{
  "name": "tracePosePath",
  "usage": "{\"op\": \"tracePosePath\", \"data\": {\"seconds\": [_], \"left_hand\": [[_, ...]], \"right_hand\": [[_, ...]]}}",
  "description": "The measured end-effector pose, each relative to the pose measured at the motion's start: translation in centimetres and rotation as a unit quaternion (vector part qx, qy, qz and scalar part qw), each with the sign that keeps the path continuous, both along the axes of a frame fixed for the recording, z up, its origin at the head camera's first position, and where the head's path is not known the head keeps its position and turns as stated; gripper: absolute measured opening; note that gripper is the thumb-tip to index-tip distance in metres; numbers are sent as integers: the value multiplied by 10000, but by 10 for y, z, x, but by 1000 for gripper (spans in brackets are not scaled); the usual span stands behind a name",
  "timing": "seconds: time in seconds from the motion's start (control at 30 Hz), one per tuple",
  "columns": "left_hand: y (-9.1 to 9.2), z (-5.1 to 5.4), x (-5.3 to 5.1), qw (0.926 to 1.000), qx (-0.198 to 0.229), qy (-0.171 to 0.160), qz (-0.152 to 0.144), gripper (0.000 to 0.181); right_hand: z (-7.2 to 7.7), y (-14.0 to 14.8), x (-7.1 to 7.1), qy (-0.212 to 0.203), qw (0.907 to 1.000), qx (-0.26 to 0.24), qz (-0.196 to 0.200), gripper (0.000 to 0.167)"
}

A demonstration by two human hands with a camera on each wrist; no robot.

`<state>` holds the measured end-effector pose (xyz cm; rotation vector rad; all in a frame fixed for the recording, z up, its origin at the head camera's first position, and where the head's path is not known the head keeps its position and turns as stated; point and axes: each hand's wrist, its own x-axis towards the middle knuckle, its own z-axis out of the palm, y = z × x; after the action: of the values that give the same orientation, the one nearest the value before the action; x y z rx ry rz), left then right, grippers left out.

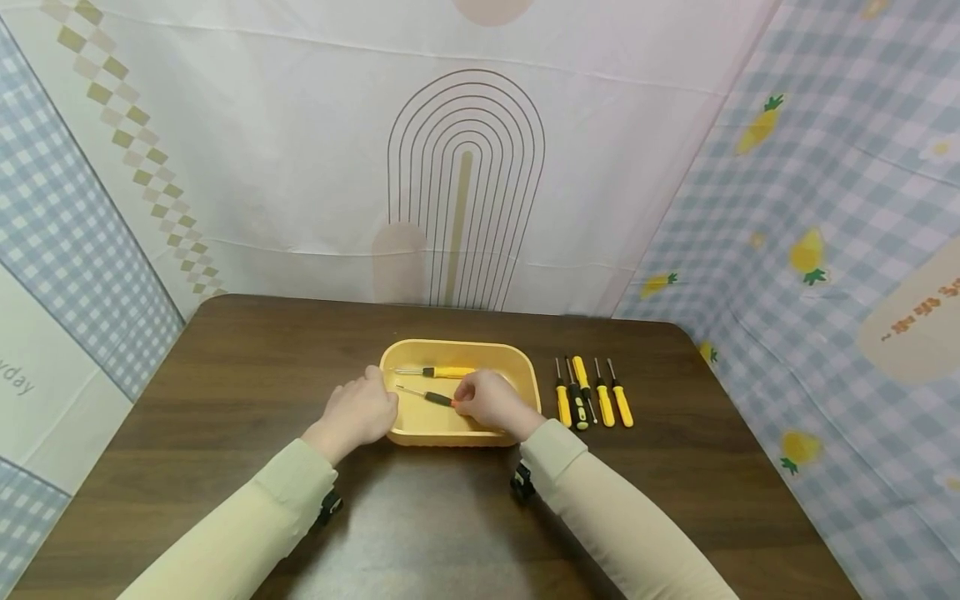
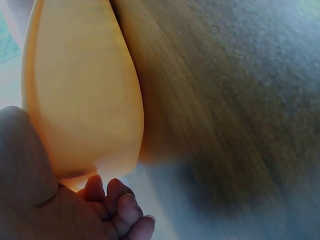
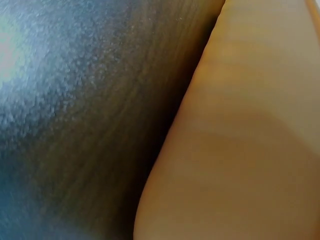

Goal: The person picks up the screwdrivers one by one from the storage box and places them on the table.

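A yellow plastic basket [image 1: 528, 379] stands on the table. My left hand [image 1: 360, 408] grips its left end; in the left wrist view the thumb lies at the rim and the fingers of the left hand [image 2: 107, 210] curl at the outer wall. Inside the basket my right hand [image 1: 491, 400] pinches the handle end of a screwdriver with a black and orange handle [image 1: 438, 399], its shaft pointing left. Behind it a yellow-handled screwdriver [image 1: 450, 372] lies in the basket. Only the basket's outer wall [image 3: 240, 150] shows in the right wrist view, with the right hand out of sight.
Right of the basket lie several screwdrivers [image 1: 604, 404] side by side, mostly yellow-handled, one black and yellow. The dark wooden table [image 1: 247, 375] ends at a hanging patterned cloth [image 1: 315, 167] behind, with checked cloth [image 1: 825, 167] at the right.
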<state>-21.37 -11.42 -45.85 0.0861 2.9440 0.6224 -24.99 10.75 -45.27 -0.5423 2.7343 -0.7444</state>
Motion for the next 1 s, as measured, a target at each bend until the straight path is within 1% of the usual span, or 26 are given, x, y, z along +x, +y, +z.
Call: {"op": "tracePosePath", "data": {"seconds": [0.13,0.23,0.33,0.43,0.5,0.6,0.7,0.93,1.0], "left_hand": [[0,0,-1,10000,11,-47,4,37],[0,0,-1,10000,-3,-59,14,38],[0,1,-2,10000,-19,-63,8,37],[0,1,-2,9999,-13,-112,-2,37],[0,1,-1,9999,-13,-149,-3,38],[-1,0,-2,9999,-28,-136,-8,38],[-1,-1,-2,9999,-43,-110,-13,37],[-1,-1,-2,9999,-47,-124,-25,38],[-1,-1,-2,9999,-52,-124,-28,37]], "right_hand": [[1,1,0,-62,9998,134,105,3],[1,2,0,-91,9997,221,97,4],[2,3,0,-16,9990,431,65,7],[5,5,1,86,9980,620,50,10],[9,7,2,111,9978,656,5,12],[14,12,2,104,9986,504,-70,12],[18,19,3,46,9996,238,-175,13],[32,41,2,307,9982,-313,-417,14],[36,48,2,270,9966,-541,-565,15]]}}
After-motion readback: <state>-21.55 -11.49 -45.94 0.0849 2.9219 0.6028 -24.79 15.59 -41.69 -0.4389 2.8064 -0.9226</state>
